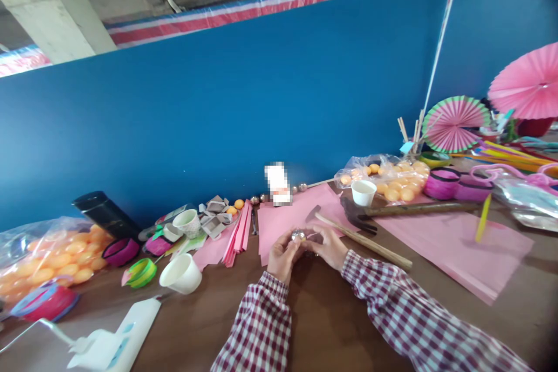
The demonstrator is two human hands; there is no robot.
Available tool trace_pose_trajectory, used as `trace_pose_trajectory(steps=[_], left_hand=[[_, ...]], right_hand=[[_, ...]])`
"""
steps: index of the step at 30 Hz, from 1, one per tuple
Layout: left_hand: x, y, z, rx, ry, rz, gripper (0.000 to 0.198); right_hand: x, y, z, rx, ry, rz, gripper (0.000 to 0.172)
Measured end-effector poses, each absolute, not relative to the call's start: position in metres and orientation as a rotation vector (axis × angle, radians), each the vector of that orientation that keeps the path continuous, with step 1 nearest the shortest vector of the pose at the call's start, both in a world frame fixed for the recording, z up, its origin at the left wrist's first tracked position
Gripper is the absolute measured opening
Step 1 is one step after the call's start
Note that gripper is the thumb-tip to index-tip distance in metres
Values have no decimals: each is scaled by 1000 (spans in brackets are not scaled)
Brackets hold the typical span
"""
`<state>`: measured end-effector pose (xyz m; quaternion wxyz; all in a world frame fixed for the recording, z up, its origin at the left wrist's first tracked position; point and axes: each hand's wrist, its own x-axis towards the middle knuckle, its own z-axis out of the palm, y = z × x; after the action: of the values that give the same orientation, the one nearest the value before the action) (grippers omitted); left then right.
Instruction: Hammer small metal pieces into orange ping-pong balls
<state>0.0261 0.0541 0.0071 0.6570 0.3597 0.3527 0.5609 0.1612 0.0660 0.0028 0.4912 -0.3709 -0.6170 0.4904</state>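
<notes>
A shiny silver ball point(299, 235) shows between my two hands over the brown table. My left hand point(281, 254) is closed around its left side, with the thumb up against it. From the other side, my right hand point(328, 245) is closed with its fingertips at the ball; part of the grip is hidden. Just beyond my hands lies a pink paper sheet point(305, 209). A small hammer with a wooden handle point(370, 241) lies right beside my right hand. Farther back, a few similar silver balls point(255, 200) rest near the blue partition.
A larger claw hammer point(418, 208), a white paper cup point(363, 192) and bagged orange balls point(396, 183) are on the right. To the left are another paper cup point(181, 274), folded pink strips point(238, 235), a white power strip point(131, 331) and a bag of orange balls point(56, 258).
</notes>
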Motion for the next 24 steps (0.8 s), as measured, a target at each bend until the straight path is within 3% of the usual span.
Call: trace_pose_trajectory(steps=[11, 18, 24], left_hand=[[27, 54, 8, 847, 862, 1301, 38], [26, 54, 8, 809, 749, 1280, 41], [25, 54, 8, 852, 759, 1285, 42]], right_hand=[[160, 59, 5, -952, -1627, 899, 41], [160, 65, 3, -935, -1529, 1062, 45], [163, 62, 10, -935, -1496, 1127, 38]])
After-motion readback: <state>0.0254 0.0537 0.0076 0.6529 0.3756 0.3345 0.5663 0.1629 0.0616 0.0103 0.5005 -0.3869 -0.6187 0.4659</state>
